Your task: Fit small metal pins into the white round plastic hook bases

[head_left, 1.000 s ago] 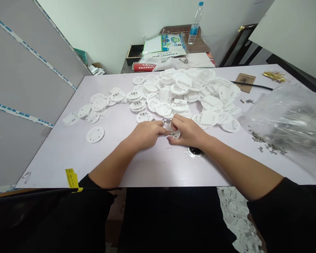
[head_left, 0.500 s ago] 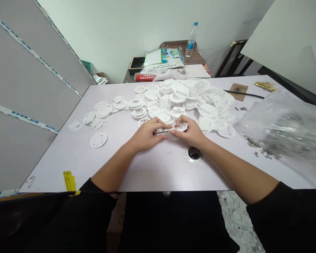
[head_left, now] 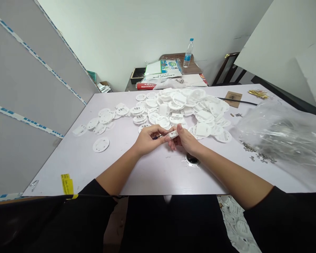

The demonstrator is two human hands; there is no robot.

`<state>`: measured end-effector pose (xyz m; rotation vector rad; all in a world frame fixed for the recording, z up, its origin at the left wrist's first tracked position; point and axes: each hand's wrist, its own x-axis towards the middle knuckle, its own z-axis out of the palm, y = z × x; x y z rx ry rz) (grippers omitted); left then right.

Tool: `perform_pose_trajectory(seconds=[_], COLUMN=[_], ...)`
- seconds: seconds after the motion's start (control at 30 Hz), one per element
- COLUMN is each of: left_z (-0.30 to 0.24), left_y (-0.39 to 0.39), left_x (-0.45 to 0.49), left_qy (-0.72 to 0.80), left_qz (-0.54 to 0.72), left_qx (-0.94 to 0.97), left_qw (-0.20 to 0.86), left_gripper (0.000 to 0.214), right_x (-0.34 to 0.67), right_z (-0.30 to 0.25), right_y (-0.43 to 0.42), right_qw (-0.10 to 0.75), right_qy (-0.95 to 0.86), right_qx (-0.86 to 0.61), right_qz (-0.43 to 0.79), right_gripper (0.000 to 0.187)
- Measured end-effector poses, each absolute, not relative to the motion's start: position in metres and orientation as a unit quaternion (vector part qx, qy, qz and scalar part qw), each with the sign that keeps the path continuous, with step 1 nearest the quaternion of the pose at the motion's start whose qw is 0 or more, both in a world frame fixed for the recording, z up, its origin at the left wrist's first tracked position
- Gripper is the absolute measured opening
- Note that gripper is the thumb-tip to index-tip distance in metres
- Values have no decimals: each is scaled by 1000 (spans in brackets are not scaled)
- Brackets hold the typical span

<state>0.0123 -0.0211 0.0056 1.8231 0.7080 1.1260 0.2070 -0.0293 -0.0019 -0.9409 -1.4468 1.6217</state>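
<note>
Both my hands meet above the middle of the pale table. My right hand pinches a white round plastic disc, held edge-on. My left hand is closed too, its fingertips pinching a small dark metal piece against the disc's left edge. Behind the hands lies a big heap of the same white discs. A second, looser group of discs lies to the left, with one single disc nearest me.
A crumpled clear plastic bag lies at the right with small metal clips spilled beside it. A round cable hole is under my right wrist. A water bottle and papers sit on a far desk. A grey partition stands at the left.
My hands have lifted the disc off the table and turned it on edge. The camera has tilted up, so the whole scene sits lower in the picture.
</note>
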Motion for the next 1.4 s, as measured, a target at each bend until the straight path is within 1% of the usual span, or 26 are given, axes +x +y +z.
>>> perform_pose_trajectory(seconds=[0.23, 0.47, 0.57, 0.73, 0.8, 0.9, 1.0, 1.07, 1.17, 1.27, 1.4], left_z=[14, 17, 13, 7, 6, 7, 10, 10, 7, 5, 5], left_y=[-26, -28, -27, -24, -23, -21, -15, -9, 0, 5, 2], left_x=[10, 13, 14, 14, 13, 9, 1, -6, -15, -22, -21], left_qy=[299, 281, 284, 286, 298, 308, 330, 374, 458, 526, 542], left_qz=[448, 493, 494, 493, 488, 482, 451, 444, 422, 346, 265], left_qx=[763, 795, 806, 817, 816, 811, 810, 791, 761, 763, 784], left_qw=[356, 215, 160, 87, 84, 120, 176, 193, 181, 149, 144], left_gripper=[27, 16, 11, 10, 10, 13, 19, 20, 18, 17, 19], right_x=[208, 209, 208, 206, 206, 209, 215, 220, 226, 229, 230], right_z=[-7, -9, -9, -8, -7, -4, -1, 0, 0, 1, 1], right_y=[-32, -33, -33, -33, -32, -30, -28, -26, -23, -22, -21], right_qw=[374, 380, 382, 367, 363, 378, 412, 435, 447, 450, 464], right_qy=[-600, -609, -601, -568, -556, -554, -573, -589, -613, -645, -672], right_qx=[-410, -421, -425, -436, -441, -440, -446, -460, -486, -500, -493], right_qz=[577, 554, 559, 594, 604, 597, 550, 502, 434, 363, 300], right_gripper=[75, 74, 73, 75, 76, 75, 67, 60, 56, 56, 56])
